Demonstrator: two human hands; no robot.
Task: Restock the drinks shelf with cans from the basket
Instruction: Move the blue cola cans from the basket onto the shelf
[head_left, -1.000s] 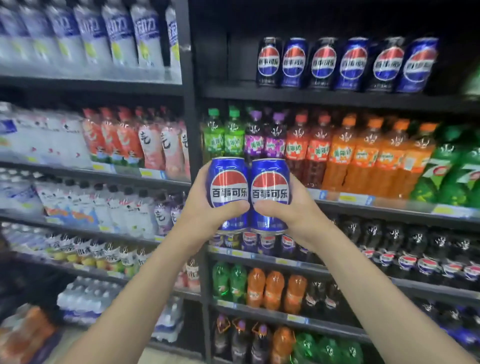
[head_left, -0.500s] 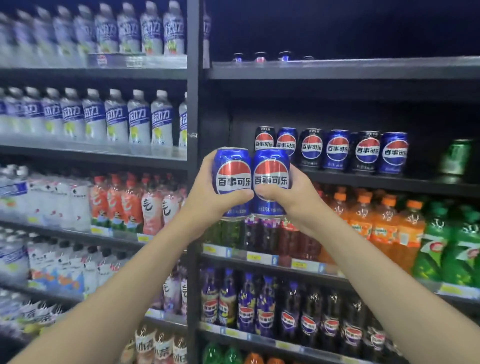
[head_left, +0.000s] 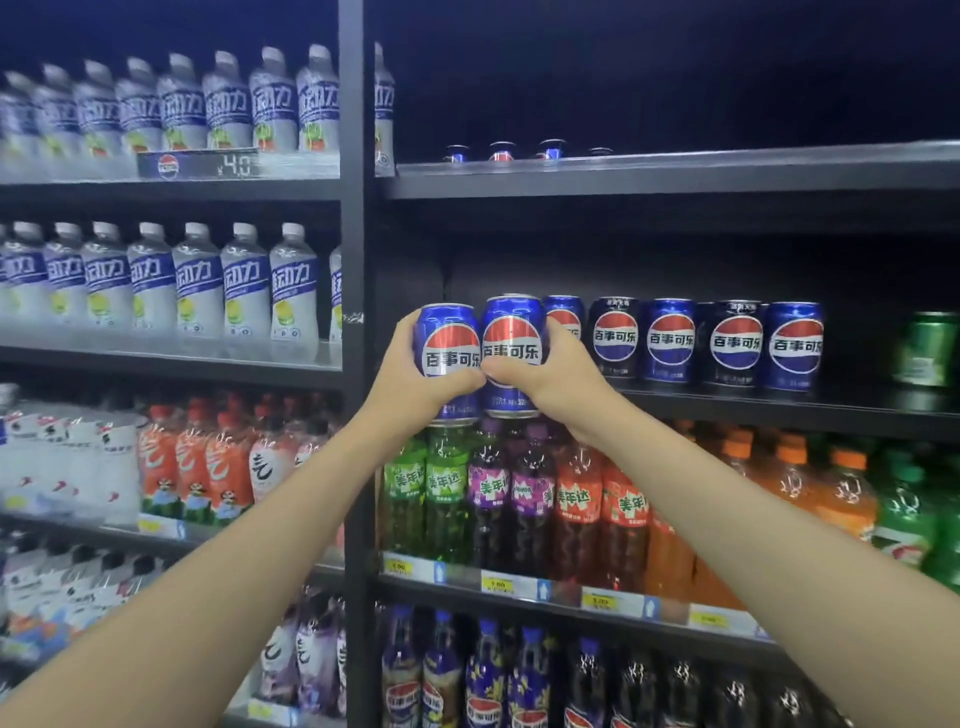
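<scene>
Two blue cola cans are held upright side by side at the left end of the can shelf (head_left: 779, 405). My left hand (head_left: 415, 379) grips the left can (head_left: 448, 338). The right can (head_left: 511, 332) is gripped by my right hand (head_left: 550, 374). Both cans sit level with a row of several matching cans (head_left: 670, 340) standing on that dark shelf, just to their right. Whether the held cans touch the shelf I cannot tell. The basket is out of view.
A black upright post (head_left: 356, 260) stands just left of the held cans. A green can (head_left: 927, 348) sits at the shelf's far right. Soda bottles (head_left: 576, 499) fill the shelf below, white bottles (head_left: 244, 286) the left bay. A higher shelf (head_left: 675, 171) holds can tops.
Both hands have carried the two cans up and forward to the can shelf's left end, level with the row of cans. The view has tilted upward.
</scene>
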